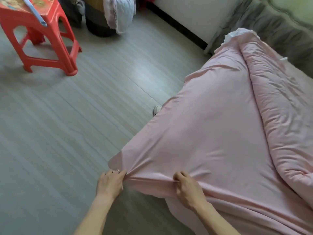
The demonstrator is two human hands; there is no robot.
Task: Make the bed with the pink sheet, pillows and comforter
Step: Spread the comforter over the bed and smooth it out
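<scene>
A pink sheet point(208, 133) is stretched flat over the bed, and its near corner sticks out over the floor. My left hand point(110, 184) pinches the sheet's edge at that corner, a ring on one finger. My right hand point(188, 189) grips the same edge a little to the right, and the cloth bunches into folds between the two hands. A pink comforter point(279, 106) lies rumpled along the bed's right side. No pillow is in sight.
A red plastic stool point(42, 36) stands on the grey wood floor at the far left. A dark basket draped with pale cloth point(110, 16) sits at the back. A white shoe point(156, 110) peeks from under the sheet. Grey curtain point(264, 22) hangs behind the bed.
</scene>
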